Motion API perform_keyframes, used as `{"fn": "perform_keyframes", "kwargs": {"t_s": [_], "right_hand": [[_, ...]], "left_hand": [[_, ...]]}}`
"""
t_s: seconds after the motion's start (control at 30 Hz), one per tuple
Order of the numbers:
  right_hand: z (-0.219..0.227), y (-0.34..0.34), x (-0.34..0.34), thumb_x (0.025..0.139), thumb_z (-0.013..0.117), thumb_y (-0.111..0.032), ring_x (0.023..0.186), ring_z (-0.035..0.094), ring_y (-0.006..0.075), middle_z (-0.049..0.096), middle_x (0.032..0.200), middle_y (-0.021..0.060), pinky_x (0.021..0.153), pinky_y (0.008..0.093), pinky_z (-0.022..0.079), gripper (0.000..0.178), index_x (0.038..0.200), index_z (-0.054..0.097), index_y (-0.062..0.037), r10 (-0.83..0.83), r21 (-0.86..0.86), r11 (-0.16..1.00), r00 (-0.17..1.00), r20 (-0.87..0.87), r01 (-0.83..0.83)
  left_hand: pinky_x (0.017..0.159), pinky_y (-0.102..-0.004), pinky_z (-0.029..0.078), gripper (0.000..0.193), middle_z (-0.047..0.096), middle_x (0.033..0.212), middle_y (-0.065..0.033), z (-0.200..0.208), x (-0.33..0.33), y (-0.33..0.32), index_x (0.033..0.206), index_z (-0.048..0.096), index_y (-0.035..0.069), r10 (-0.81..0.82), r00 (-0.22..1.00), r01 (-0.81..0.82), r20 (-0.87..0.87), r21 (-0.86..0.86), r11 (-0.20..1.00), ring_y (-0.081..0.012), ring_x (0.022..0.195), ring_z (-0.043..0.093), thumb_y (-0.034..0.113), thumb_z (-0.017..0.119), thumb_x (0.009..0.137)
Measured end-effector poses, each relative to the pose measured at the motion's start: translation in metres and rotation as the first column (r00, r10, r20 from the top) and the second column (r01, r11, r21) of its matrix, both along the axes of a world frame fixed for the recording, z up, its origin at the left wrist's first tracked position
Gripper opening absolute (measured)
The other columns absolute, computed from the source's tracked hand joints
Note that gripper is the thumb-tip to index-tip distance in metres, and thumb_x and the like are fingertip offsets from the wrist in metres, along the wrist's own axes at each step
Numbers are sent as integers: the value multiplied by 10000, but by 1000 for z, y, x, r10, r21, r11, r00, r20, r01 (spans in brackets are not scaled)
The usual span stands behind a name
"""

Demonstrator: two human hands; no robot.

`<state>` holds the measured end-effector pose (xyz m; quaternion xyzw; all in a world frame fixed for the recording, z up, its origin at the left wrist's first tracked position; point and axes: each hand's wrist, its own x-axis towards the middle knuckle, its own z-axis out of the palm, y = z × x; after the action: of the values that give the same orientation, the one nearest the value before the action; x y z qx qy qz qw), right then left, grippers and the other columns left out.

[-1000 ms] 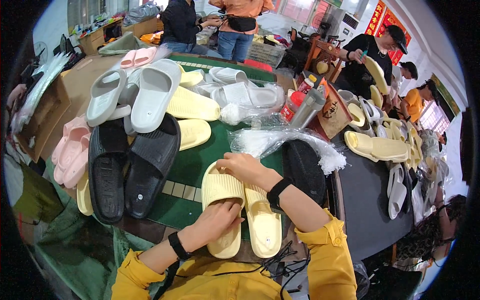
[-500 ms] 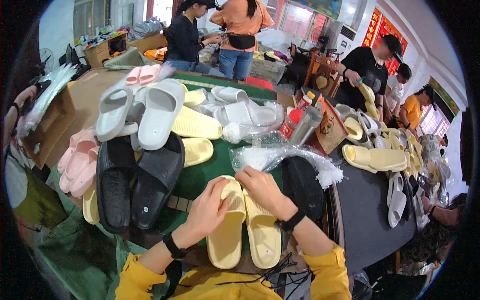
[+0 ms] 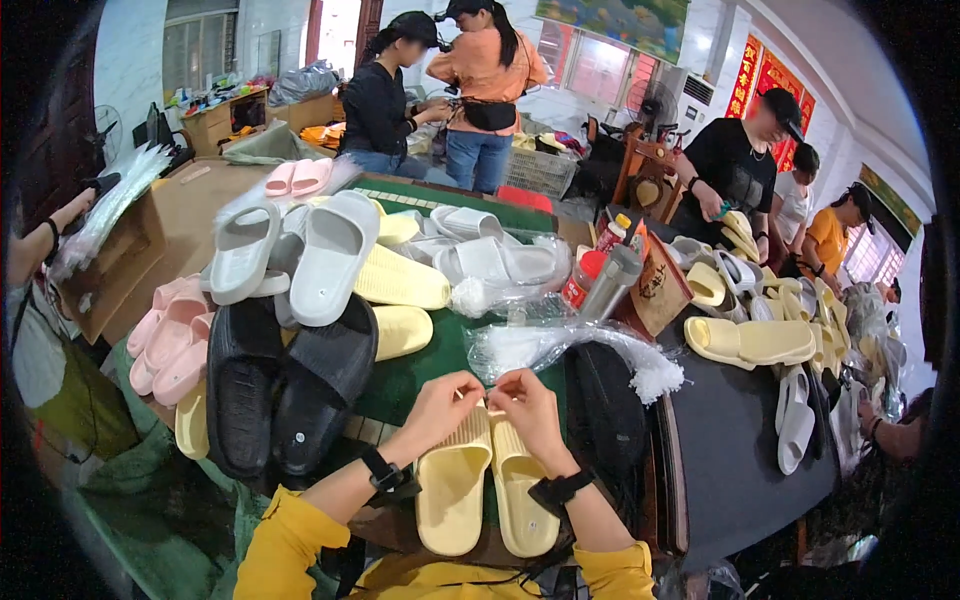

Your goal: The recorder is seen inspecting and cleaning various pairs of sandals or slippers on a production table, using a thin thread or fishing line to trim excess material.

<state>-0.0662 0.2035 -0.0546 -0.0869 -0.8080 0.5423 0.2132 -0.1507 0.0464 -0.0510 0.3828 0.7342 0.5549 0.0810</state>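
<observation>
A pair of pale yellow slide slippers, the left slipper (image 3: 450, 505) and the right slipper (image 3: 527, 495), lies side by side in front of me, heels toward me. My left hand (image 3: 448, 408) is closed in a pinch at the far end of the left slipper. Close beside it, my right hand (image 3: 530, 408) pinches too, over the far end of the right slipper. The fingertips nearly meet between the two slippers; whatever they hold is too small to make out. Just beyond the hands lies a clear plastic bundle (image 3: 560, 345) with a bunched white end.
Black slippers (image 3: 325, 385), grey slippers (image 3: 335, 250) and pink slippers (image 3: 170, 340) are piled at left. A metal flask (image 3: 612, 280) and a red-lidded jar (image 3: 585, 278) stand beyond the bundle. A black bag-like item (image 3: 605, 400) sits right of my hand. Co-workers stand around the table.
My left hand has left the left slipper's strap and come in beside my right hand, both pinching at the slippers' far ends. At right, a co-worker's yellow slippers are lower.
</observation>
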Motion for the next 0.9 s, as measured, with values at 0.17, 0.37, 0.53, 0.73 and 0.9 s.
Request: {"fn": "perform_keyframes", "kwargs": {"t_s": [0.17, 0.37, 0.53, 0.73, 0.9], "right_hand": [[-12, 9, 0, 901, 658, -9, 856, 663, 116, 681, 913, 63, 797, 259, 561, 168, 1052, 607, 41, 35, -438, 897, 996, -84, -68], [-21, 5, 2, 891, 671, -2, 863, 646, 106, 677, 921, 46, 822, 238, 539, 157, 1040, 625, 12, 19, -590, 801, 990, -142, -100], [-21, 4, 2, 874, 681, 6, 823, 623, 78, 679, 915, 26, 771, 225, 506, 96, 960, 642, -11, 46, -501, 860, 993, -109, -94], [-23, 4, 2, 872, 696, -22, 795, 606, 61, 675, 896, 5, 717, 208, 493, 87, 951, 660, -27, 74, -451, 889, 997, -29, -79], [-23, 2, 3, 869, 705, -38, 778, 598, 50, 673, 868, 1, 686, 201, 487, 78, 938, 669, -25, 50, -348, 936, 999, -10, -51]], "left_hand": [[662, -275, 477, 179, 687, 838, -78, -6, 3, 6, 1003, 680, 4, 46, 989, -49, 142, 17, 999, -122, 724, 603, 153, 609, 933], [698, -249, 465, 162, 677, 904, -48, -14, 0, 3, 1016, 680, -2, 4, 987, -16, 159, 70, 997, -92, 780, 583, 128, 605, 954], [684, -269, 463, 157, 646, 892, -63, -15, 1, 3, 1003, 679, 1, 18, 999, -20, 47, 37, 999, -135, 761, 593, 132, 622, 939], [662, -285, 457, 151, 620, 855, -75, -11, 3, 2, 1000, 681, 9, 18, 1000, -18, 3, -6, 1000, -155, 730, 584, 133, 634, 928], [642, -288, 456, 144, 617, 847, -78, -14, 2, 1, 1004, 679, 6, 28, 999, -28, -19, -13, 1000, -161, 709, 580, 117, 628, 927]]}}
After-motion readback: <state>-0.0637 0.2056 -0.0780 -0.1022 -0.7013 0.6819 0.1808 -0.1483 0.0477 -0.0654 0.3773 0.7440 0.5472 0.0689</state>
